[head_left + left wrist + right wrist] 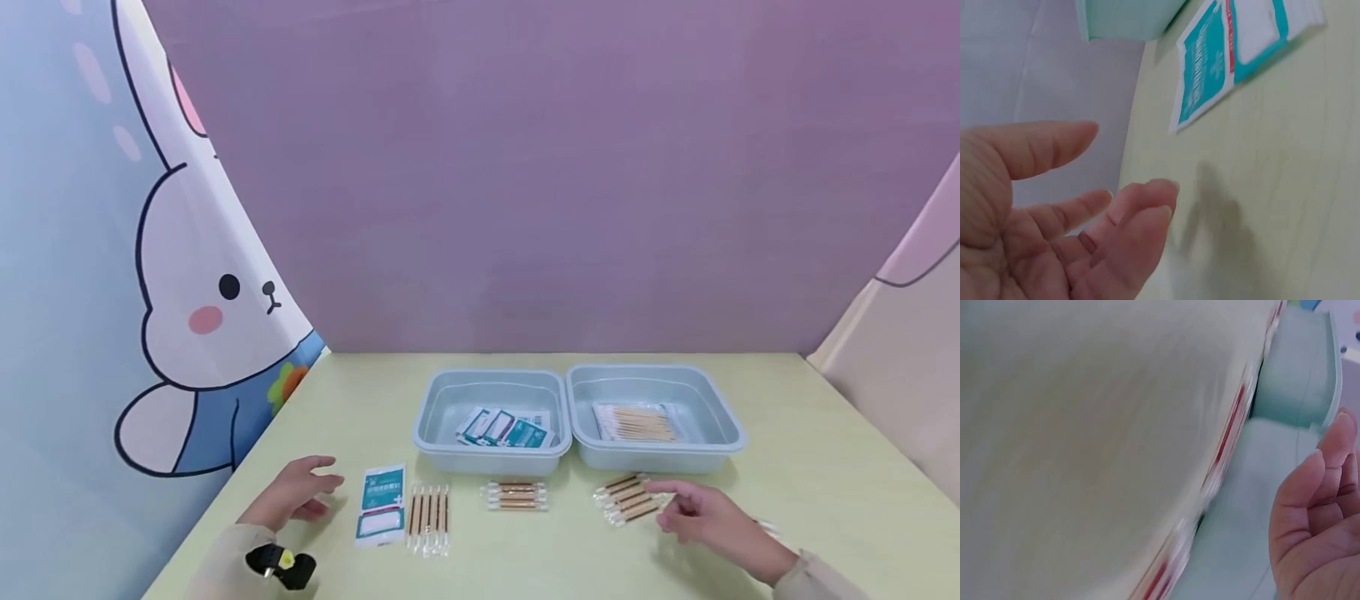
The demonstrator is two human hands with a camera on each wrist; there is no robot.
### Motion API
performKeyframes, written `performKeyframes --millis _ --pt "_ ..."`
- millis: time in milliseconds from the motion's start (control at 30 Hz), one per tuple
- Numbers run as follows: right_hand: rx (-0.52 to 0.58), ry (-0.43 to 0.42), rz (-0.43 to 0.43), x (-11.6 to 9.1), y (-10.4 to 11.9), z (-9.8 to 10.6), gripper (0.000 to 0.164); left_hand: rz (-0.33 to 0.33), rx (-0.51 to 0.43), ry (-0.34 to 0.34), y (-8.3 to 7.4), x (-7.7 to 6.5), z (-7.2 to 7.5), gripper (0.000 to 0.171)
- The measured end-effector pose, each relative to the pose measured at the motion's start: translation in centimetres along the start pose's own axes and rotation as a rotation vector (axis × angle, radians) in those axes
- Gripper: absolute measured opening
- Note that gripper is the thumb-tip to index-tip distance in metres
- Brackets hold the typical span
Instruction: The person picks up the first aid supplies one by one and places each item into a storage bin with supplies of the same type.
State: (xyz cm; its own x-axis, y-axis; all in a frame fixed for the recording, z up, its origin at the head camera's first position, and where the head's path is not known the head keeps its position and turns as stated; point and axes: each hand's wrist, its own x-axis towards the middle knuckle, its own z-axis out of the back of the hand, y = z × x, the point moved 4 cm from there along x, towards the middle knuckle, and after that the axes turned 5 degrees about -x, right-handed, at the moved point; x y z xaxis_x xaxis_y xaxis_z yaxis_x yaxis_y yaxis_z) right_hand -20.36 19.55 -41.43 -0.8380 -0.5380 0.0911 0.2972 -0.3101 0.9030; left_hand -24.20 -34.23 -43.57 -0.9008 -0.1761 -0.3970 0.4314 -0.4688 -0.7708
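My left hand (296,493) hovers over the table's left side, holding nothing, its fingers loosely bent. Just right of it lies a flat white-and-teal packet (382,505), seen also in the left wrist view as a packet (1205,65). Beside that packet, several wrapped swabs (428,518) with brown shafts stand in an upright row. A second set of swabs (517,497) lies crosswise at the centre. My right hand (701,518) holds nothing; its extended index finger overlaps the edge of a slanted third set of swabs (626,500).
Two pale blue bins stand side by side at the back. The left bin (491,461) contains several teal-and-white packets (501,427); the right bin (652,458) contains a clear bag of cotton swabs (637,422). A small wrapped piece (769,528) shows behind my right hand.
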Motion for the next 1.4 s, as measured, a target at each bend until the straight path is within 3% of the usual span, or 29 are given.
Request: performKeyframes --millis 100,200,433,533,633,867,1033,1400 --pt "-0.019 -0.042 -0.004 -1.3 -0.6 1.4 0.059 0.014 0.005 0.003 0.4 -0.5 0.6 0.058" --pt "-0.011 -0.101 -0.046 -2.4 -1.1 2.9 0.062 0.014 -0.011 0.006 0.7 -1.0 0.7 0.058" --pt "-0.084 -0.433 -0.199 -3.7 -1.5 5.6 0.063 0.040 -0.015 0.020 1.8 -1.7 0.2 0.057" --pt "-0.069 -0.492 -0.266 -3.8 -1.8 6.6 0.072 0.040 -0.009 0.025 1.8 -1.9 -0.1 0.057" --pt "0.044 -0.482 -0.296 -3.8 -2.2 7.6 0.082 0.027 -0.007 0.029 1.6 -2.0 -0.4 0.058" --pt "0.349 -0.369 -0.242 -3.4 -2.6 8.2 0.085 0.031 -0.002 0.048 1.5 -2.2 -1.4 0.068" --pt "0.414 -0.358 -0.280 -3.2 -3.1 8.3 0.086 0.035 0.032 0.054 1.5 -2.2 -2.0 0.070" --pt "0.525 -0.363 -0.266 -2.2 -3.6 8.6 0.084 0.067 0.156 0.034 0.5 -1.9 -3.2 0.068"
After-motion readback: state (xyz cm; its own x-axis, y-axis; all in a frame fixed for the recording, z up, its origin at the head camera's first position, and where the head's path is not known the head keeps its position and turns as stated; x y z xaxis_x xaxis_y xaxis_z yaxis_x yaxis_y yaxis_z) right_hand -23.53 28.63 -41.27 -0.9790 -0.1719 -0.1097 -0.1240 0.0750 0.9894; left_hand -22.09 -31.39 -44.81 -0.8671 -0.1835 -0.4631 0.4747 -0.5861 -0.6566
